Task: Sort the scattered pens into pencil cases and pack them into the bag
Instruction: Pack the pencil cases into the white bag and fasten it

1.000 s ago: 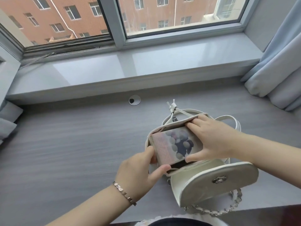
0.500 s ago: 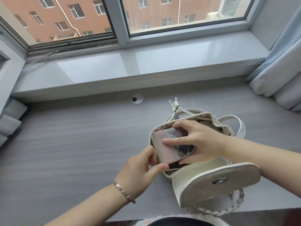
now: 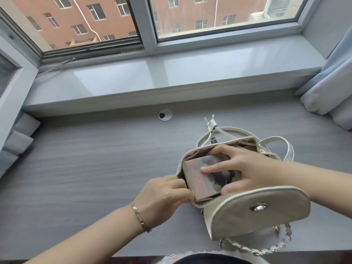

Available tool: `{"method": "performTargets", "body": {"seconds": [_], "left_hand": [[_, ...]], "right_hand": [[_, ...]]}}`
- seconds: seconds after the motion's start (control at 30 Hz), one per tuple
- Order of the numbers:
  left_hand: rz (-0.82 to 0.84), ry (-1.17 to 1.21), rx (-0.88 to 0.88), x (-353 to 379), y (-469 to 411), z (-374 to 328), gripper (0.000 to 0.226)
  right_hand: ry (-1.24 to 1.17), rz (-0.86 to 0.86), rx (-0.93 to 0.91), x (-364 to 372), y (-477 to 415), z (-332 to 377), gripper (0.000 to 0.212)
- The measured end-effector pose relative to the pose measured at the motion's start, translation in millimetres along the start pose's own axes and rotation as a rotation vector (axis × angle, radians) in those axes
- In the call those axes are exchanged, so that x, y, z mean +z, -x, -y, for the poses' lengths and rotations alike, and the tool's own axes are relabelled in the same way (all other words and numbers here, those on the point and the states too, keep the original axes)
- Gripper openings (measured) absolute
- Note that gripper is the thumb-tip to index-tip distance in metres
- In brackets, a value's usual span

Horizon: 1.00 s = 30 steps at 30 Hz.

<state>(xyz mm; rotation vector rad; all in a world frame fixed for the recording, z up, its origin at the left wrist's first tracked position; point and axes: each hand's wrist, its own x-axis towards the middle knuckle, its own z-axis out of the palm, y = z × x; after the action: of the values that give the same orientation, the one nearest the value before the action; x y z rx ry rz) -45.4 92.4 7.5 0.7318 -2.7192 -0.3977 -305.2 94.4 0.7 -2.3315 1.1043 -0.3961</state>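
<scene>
A cream bag (image 3: 245, 216) stands on the grey desk with its round flap (image 3: 261, 208) folded down toward me and its mouth open. A pinkish pencil case (image 3: 196, 176) with a dark cartoon print sits partly inside the mouth, tilted. My right hand (image 3: 245, 168) lies over the case, fingers across its top face and thumb at its near edge. My left hand (image 3: 163, 197), with a bracelet on the wrist, pinches the bag's left rim beside the case. No loose pens are in view.
The grey desk (image 3: 85, 168) runs up to a glossy window sill (image 3: 152, 77). A round cable grommet (image 3: 165, 114) sits behind the bag. The bag's chain strap (image 3: 266, 246) trails at the near desk edge. Curtains (image 3: 331, 77) hang at the right.
The pencil case has sunk deeper into the bag's mouth. My right hand has slid further across its top, and my left hand has moved from the case's corner to the bag's rim.
</scene>
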Motion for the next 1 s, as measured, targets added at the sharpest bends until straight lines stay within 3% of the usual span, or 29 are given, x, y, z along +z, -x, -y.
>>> {"method": "performTargets", "body": {"seconds": [0.07,0.17,0.23,0.4,0.53,0.57,0.63,0.73,0.93,1.0], "left_hand": [[0.01,0.043,-0.038,-2,1,-4,0.005],[-0.004,0.094,-0.204,-3,1,-13,0.029],[-0.053,0.103,-0.274,2,2,-16,0.031],[-0.039,-0.014,-0.186,13,1,-21,0.028],[-0.279,0.114,-0.394,5,-5,-10,0.012],[-0.317,0.109,-0.477,4,-9,-9,0.018],[-0.237,0.132,-0.64,6,-22,-7,0.036],[0.035,0.25,-0.853,6,-48,-10,0.026],[0.151,0.12,-0.816,5,-54,-20,0.015],[0.204,0.126,-0.808,3,-55,-19,0.014]], "right_hand": [[0.074,0.005,0.008,3,-1,1,0.066],[0.086,-0.035,0.096,9,-5,0,0.083],[0.127,-0.095,0.117,14,-6,-3,0.087],[0.447,-0.061,0.111,29,-11,-2,0.093],[0.424,-0.072,0.11,28,-9,1,0.088],[0.441,-0.071,0.103,27,-8,3,0.086],[0.457,-0.062,0.086,28,-8,4,0.085],[0.514,-0.052,0.075,32,-8,7,0.086],[0.519,-0.066,0.136,45,-3,6,0.083],[0.38,-0.134,0.103,38,-1,10,0.074]]}}
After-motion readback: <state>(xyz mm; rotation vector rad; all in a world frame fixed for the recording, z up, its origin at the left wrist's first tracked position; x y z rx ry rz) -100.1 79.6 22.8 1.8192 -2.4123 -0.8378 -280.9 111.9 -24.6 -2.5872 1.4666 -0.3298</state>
